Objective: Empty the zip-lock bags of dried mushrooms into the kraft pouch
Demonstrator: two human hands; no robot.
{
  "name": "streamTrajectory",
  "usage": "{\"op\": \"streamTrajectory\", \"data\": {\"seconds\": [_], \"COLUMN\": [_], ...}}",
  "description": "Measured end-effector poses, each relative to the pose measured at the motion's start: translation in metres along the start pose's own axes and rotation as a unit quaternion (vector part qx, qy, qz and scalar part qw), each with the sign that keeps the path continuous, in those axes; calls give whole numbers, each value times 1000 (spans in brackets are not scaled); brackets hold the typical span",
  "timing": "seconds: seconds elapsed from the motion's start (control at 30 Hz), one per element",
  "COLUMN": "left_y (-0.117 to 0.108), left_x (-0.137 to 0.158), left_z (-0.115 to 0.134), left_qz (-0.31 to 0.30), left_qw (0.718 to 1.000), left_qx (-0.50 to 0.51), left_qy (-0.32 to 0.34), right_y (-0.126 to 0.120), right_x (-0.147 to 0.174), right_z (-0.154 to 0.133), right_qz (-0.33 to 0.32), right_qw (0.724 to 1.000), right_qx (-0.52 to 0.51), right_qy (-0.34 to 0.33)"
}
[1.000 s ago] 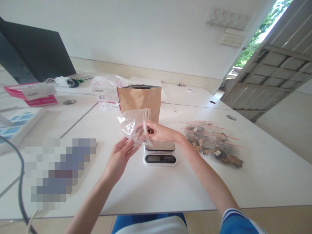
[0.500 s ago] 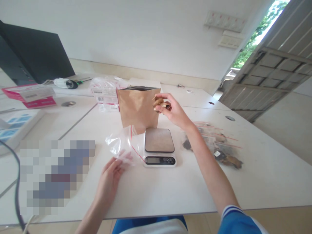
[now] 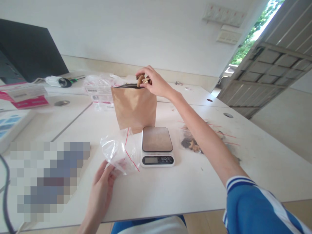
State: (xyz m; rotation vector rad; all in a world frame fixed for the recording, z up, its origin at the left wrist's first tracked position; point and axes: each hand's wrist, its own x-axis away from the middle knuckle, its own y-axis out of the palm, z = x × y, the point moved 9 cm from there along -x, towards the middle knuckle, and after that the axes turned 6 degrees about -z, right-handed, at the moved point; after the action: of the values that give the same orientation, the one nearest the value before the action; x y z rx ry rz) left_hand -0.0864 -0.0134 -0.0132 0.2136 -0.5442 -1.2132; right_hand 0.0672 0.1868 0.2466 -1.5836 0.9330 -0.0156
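Note:
A bunch of dried mushrooms [image 3: 140, 80] is pinched in my right hand [image 3: 153, 80], right at the mouth of an upright brown paper pouch [image 3: 136, 107]. The pouch is open at the top and its inside is mostly out of sight. My left hand [image 3: 104, 175] grips the near-left edge of a clear zip bag [image 3: 118, 151] with a red seal line, which looks empty. Between that bag and my right forearm stands a kitchen scale [image 3: 157, 139], its plate bare, its display unreadable.
Under and beyond my right forearm lie several clear bags [image 3: 191, 143] of dried pieces, partly hidden. Pink-and-white boxes [image 3: 102, 92] sit behind the pouch. At the left are a dark monitor [image 3: 31, 52], a blurred-out patch [image 3: 51, 178] and a cable [image 3: 6, 195].
My right hand has risen and moved left with the mushrooms, from beside the pouch to its opening. My left hand and the zip bag have shifted slightly. The view has turned a little.

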Motion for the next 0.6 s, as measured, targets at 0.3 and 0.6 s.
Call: {"op": "streamTrajectory", "data": {"seconds": [0.3, 0.6], "left_y": [1, 1], "left_x": [0, 0], "left_z": [0, 0], "left_qz": [-10, -10], "left_qw": [1000, 1000], "left_qx": [-17, -17], "left_qy": [0, 4], "right_y": [5, 2], "right_x": [-7, -13], "right_z": [-5, 1], "right_qz": [-130, -79], "right_qw": [991, 995], "right_qx": [-28, -51], "right_qy": [-16, -29]}}
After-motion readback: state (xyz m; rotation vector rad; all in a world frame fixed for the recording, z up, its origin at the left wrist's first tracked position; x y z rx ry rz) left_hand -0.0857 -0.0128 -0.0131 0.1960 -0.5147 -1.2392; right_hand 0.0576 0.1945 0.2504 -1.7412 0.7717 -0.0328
